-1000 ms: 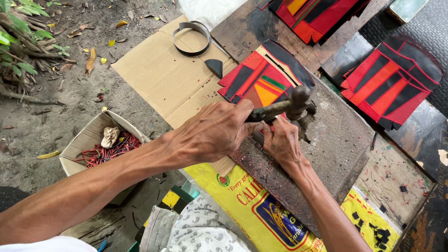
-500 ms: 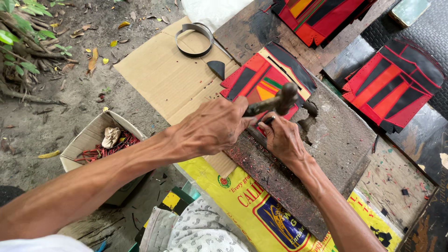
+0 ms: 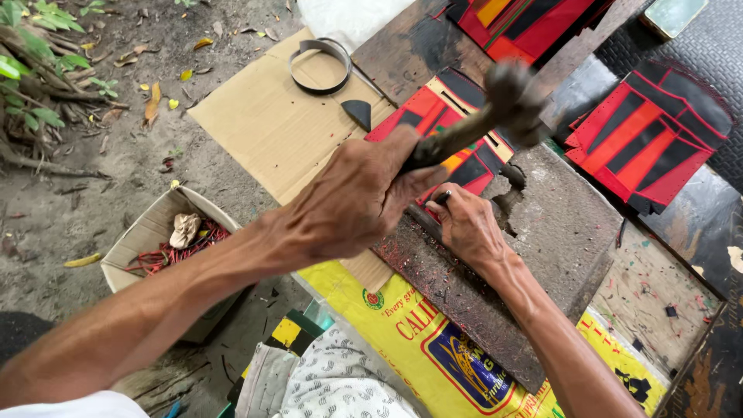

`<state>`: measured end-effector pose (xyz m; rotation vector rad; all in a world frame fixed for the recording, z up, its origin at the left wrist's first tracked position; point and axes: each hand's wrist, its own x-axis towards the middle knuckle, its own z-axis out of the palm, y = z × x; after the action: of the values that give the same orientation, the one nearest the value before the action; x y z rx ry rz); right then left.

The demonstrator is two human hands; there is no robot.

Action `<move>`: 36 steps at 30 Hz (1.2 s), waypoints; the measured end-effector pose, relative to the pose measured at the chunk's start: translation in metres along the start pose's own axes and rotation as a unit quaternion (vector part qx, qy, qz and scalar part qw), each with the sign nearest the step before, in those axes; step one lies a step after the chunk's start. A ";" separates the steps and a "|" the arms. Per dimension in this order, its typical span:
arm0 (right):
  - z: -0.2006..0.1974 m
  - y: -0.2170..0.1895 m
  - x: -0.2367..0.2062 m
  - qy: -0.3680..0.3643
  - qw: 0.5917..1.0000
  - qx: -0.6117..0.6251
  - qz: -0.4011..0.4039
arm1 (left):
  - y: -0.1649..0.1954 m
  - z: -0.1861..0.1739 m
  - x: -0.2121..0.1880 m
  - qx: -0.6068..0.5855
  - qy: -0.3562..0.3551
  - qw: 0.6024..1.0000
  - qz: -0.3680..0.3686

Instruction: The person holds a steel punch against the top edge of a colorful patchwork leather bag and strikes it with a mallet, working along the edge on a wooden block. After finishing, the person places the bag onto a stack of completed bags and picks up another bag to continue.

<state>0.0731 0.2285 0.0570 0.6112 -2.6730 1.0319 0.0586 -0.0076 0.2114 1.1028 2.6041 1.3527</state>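
Note:
My left hand [image 3: 356, 197] is closed around the handle of a hammer [image 3: 507, 97], whose blurred head is raised above the work. My right hand [image 3: 468, 228] rests on a grey stone block [image 3: 565, 224] and pinches a small dark metal punch [image 3: 443, 197] upright against a red, black and orange cut piece [image 3: 441, 108] lying at the block's edge. The punch tip is hidden by my fingers.
More red and black pieces lie stacked at the right [image 3: 650, 135] and at the top [image 3: 526, 23]. A flat cardboard sheet [image 3: 263, 124] carries a metal ring [image 3: 319, 66]. A cardboard box [image 3: 147, 232] of red scraps stands at the left, and a yellow sack [image 3: 433, 348] lies below the block.
The hammer has swung up from just above the punch to well above the block. My right hand has stayed on the punch.

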 end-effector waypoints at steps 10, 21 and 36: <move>0.001 0.002 -0.002 0.038 0.999 -0.012 0.001 | -0.042 0.010 -0.011 0.111 -0.165 0.959 -0.202; 0.014 0.016 -0.012 0.197 0.967 0.106 0.123 | -0.101 0.028 -0.002 0.077 -0.194 0.949 -0.237; 0.020 0.028 -0.074 0.323 0.755 0.440 0.363 | -0.198 0.055 0.030 -0.049 0.139 0.941 -0.306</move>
<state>0.1256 0.2556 0.0010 -0.6848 -1.6393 2.2033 -0.0625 -0.0261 0.0438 0.0513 2.6652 1.5177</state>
